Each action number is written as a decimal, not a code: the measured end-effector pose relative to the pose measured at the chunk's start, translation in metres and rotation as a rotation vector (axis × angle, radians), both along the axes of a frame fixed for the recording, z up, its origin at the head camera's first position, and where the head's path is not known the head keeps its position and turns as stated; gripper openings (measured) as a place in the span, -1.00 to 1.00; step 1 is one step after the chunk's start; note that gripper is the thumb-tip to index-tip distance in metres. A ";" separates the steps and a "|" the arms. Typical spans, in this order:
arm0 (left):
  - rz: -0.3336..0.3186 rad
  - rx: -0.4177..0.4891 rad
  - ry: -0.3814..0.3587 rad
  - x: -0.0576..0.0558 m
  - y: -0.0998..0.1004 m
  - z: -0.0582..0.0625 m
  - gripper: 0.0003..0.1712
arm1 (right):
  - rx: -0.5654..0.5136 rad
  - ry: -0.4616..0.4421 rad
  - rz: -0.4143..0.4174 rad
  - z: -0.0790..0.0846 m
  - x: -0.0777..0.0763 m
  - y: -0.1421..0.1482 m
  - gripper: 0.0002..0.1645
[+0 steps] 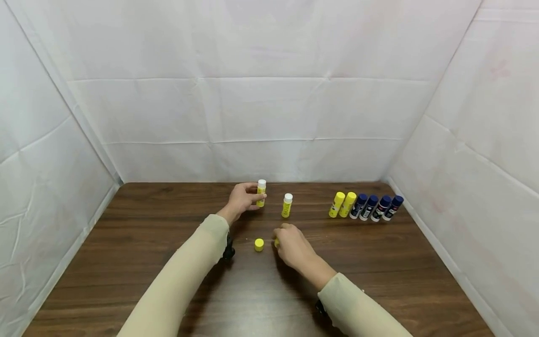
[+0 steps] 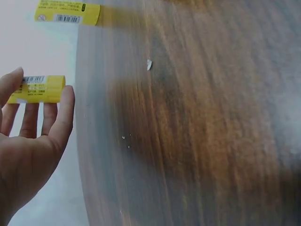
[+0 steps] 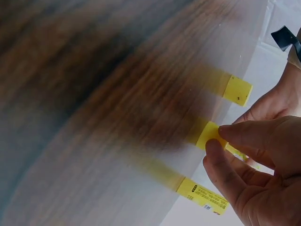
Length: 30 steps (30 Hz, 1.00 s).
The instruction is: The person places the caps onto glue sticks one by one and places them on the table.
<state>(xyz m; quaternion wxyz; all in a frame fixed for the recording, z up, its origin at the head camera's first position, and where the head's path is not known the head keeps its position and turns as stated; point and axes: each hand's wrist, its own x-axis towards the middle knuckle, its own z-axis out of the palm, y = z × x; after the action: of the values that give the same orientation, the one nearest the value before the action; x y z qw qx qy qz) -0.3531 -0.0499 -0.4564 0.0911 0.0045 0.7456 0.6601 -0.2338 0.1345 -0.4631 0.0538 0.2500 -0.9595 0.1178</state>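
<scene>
My left hand (image 1: 242,201) is around an upright yellow glue stick (image 1: 261,196) with a white top, near the table's back edge. In the left wrist view, thumb and fingers curl about its yellow body with printed text. My right hand (image 1: 294,245) pinches a small yellow cap (image 3: 208,134) between thumb and fingertips, close on the table; the head view shows only a sliver of it. Left of that hand sits another yellow cap (image 1: 258,245). A second yellow glue stick (image 1: 287,206) with a white top stands between and beyond the hands.
At the back right of the brown wooden table (image 1: 126,243) stands a row of capped glue sticks: two yellow ones (image 1: 342,205), then several dark blue ones (image 1: 376,208). White cloth walls (image 1: 261,107) rise behind and on both sides. Tiny white flecks (image 2: 149,64) lie on the tabletop.
</scene>
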 end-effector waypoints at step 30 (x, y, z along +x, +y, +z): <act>0.074 -0.164 0.192 0.059 -0.016 0.035 -0.52 | -0.188 0.112 -0.058 0.023 0.011 -0.008 -0.82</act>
<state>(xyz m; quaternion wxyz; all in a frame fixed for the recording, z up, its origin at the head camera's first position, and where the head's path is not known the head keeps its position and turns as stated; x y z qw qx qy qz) -0.2944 -0.0660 -0.4218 -0.0051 0.0326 0.8020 0.5964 -0.2223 0.1262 -0.4401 0.1339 0.2219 -0.9467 0.1914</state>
